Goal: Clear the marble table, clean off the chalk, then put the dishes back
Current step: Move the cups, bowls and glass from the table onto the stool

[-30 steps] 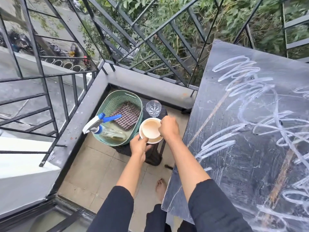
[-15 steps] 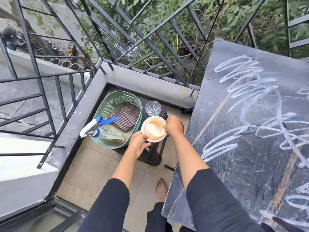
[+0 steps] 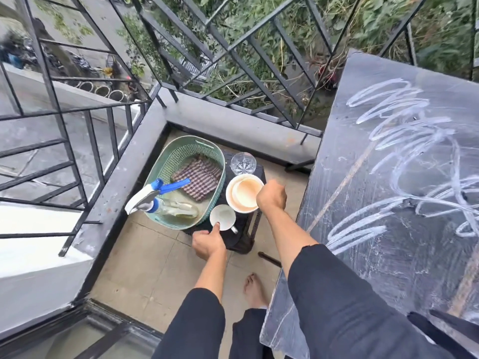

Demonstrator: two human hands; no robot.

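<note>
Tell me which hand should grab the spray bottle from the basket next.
Left, probably. The left hand sits beside the basket holding the spray bottle, once it lets go of the cup. The right hand, holding the bowl, would have to reach across the dishes.

Your right hand (image 3: 271,196) covers the right rim of the stacked dishes (image 3: 241,195). Its fingers are turned under, so a grip cannot be confirmed. Your left hand's (image 3: 208,242) fingers are hidden below the cup (image 3: 223,216). The stool (image 3: 247,235) is mostly covered. The marble table (image 3: 388,242) runs off the right and bottom edges. Street objects at top left are blurred.
</note>
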